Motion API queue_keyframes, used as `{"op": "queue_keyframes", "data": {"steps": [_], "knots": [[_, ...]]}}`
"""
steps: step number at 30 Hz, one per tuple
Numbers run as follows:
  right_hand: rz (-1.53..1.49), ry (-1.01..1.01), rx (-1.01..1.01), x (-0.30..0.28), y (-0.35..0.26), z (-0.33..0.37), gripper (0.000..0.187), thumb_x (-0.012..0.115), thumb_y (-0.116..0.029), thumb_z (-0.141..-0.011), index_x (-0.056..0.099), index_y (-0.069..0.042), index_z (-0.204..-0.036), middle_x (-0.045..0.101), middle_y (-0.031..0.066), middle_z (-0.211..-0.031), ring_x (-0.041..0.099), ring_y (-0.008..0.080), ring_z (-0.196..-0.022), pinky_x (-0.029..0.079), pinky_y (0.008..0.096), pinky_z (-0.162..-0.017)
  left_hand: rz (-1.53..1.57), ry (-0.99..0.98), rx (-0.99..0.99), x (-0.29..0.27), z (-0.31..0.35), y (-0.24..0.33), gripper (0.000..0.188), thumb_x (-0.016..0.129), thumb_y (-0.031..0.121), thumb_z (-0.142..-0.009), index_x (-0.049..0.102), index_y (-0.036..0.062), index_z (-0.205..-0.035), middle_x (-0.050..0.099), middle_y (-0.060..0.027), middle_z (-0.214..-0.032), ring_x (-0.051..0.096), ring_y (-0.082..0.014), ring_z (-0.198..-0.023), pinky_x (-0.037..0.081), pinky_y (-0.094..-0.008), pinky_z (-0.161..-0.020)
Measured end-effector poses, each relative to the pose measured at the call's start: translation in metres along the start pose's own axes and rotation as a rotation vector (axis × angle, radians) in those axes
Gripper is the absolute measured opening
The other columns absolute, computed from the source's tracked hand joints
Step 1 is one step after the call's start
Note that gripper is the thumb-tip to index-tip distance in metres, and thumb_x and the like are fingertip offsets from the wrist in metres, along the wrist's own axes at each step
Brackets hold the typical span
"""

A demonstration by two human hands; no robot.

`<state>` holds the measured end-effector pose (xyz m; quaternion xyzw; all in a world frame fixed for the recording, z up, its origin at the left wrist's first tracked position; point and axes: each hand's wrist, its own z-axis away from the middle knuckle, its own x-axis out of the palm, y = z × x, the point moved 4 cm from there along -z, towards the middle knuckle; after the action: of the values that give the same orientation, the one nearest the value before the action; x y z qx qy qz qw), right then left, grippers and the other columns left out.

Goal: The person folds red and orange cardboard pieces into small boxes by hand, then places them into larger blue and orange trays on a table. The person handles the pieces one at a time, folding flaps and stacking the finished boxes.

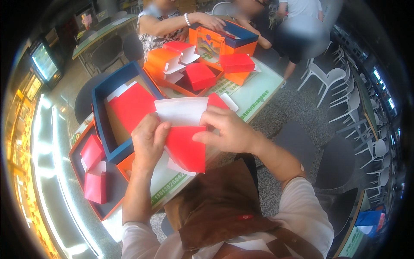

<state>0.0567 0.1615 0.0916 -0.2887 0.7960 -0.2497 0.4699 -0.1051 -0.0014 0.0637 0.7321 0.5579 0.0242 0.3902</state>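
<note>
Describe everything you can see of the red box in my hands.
The red box looks like thin, smooth card: a plain red face with a broad white panel beyond it, on the far side from you. It appears unclosed, tilted, and held over the near part of the table. Your left hand grips its left edge; your right hand holds its right side, thumb against the red. Its underside is hidden.
</note>
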Motion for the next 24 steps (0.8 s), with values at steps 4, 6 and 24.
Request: {"op": "queue_keyframes", "data": {"steps": [4, 6, 24], "knots": [[0.073, 0.081, -0.053, 0.005, 0.006, 0.001, 0.034, 0.079, -0.024, -0.092, 0.056, 0.0, -0.085, 0.057, 0.0155, -0.081, 0.06, 0.0315, -0.07, 0.047, 0.0401, -0.062, 0.021, -0.031, -0.002, 0.0, -0.001, 0.001, 0.043, 0.073, 0.033, -0.098, 0.059, -0.0015, -0.078, 0.057, -0.013, -0.073, 0.056, -0.0275, -0.065, 0.047, -0.038, -0.061], [0.084, 0.085, -0.066, 0.004, 0.006, -0.002, 0.035, 0.08, -0.023, -0.091, 0.055, 0.001, -0.082, 0.056, 0.0144, -0.079, 0.058, 0.0295, -0.068, 0.046, 0.0393, -0.061, 0.044, -0.063, 0.006, -0.002, -0.003, 0.001, 0.043, 0.073, 0.035, -0.098, 0.06, -0.0016, -0.079, 0.058, -0.0128, -0.073, 0.056, -0.0273, -0.065, 0.047, -0.038, -0.061], [-0.038, 0.128, 0.048, 0.008, 0.02, 0.004, 0.025, 0.075, -0.01, -0.092, 0.054, 0.0, -0.081, 0.059, 0.009, -0.08, 0.055, 0.0139, -0.069, 0.048, 0.0304, -0.064, 0.089, -0.123, 0.035, -0.007, -0.01, 0.011, 0.02, 0.078, 0.016, -0.093, 0.065, 0.0014, -0.088, 0.066, -0.012, -0.081, 0.065, -0.0238, -0.073, 0.052, -0.0339, -0.066]]}}
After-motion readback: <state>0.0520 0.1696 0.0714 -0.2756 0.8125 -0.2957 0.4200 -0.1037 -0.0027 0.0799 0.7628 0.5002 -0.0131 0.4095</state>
